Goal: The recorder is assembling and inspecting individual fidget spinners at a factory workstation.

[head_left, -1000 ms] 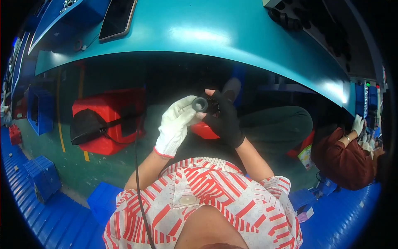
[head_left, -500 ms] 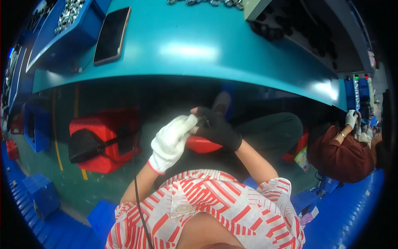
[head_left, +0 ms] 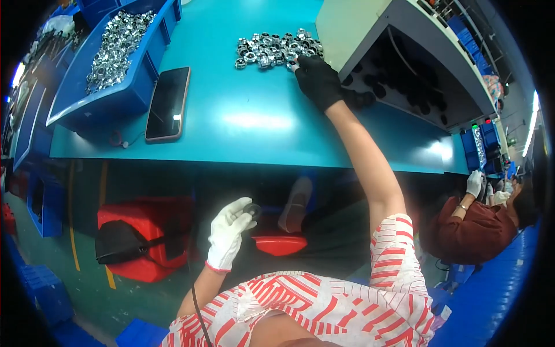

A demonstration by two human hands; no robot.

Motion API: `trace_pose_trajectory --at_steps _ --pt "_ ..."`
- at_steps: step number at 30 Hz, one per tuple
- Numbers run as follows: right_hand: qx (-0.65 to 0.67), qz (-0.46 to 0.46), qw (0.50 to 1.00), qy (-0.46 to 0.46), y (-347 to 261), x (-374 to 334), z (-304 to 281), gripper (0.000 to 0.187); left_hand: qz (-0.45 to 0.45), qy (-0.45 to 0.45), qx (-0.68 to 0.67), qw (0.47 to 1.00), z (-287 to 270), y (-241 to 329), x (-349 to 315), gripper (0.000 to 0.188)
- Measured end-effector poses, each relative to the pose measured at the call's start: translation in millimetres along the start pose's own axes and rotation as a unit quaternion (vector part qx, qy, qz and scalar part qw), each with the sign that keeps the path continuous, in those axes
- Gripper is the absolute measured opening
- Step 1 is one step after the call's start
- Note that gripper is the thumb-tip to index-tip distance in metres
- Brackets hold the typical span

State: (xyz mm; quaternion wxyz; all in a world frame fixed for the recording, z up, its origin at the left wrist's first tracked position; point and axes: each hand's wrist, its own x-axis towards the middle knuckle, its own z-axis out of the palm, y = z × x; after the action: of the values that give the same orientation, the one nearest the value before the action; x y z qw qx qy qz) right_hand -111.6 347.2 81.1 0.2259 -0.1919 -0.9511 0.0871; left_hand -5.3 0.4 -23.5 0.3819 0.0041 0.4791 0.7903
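My left hand (head_left: pixel 228 228), in a white knitted glove, is closed around a small round black part (head_left: pixel 252 211), held between thumb and fingers above my lap. My right hand (head_left: pixel 319 84), in a black glove with bare fingertips, reaches far over the bench. Its fingertips are drawn together at the right side of a pile of shiny metal rings (head_left: pixel 263 51). Whether a ring is between them is too small to make out.
On the blue-green bench (head_left: pixel 231 139) lie a phone (head_left: pixel 167 104) and a blue bin (head_left: pixel 104 107) of small metal parts. A grey-white housing (head_left: pixel 361 26) with black round parts inside stands at right. Below are a red crate (head_left: pixel 121 217) and a red stool (head_left: pixel 280 245). A co-worker (head_left: pixel 474 228) sits at right.
My right hand has left my left hand and stretched forward to the metal rings. My left hand stays over my lap, now showing the black part. The view has tilted up toward the bench.
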Motion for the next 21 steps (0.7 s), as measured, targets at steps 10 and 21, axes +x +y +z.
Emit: trace_pose_trajectory --at_steps 10,21 --pt "0.039 0.005 0.999 -0.026 -8.5 -6.5 0.9 0.026 0.001 0.009 -0.027 1.000 -8.8 -3.5 5.6 0.038" --pt "0.042 0.009 0.998 -0.043 -1.0 -27.1 -7.7 0.024 -0.026 -0.001 -0.034 0.999 -0.1 -5.2 3.4 0.037"
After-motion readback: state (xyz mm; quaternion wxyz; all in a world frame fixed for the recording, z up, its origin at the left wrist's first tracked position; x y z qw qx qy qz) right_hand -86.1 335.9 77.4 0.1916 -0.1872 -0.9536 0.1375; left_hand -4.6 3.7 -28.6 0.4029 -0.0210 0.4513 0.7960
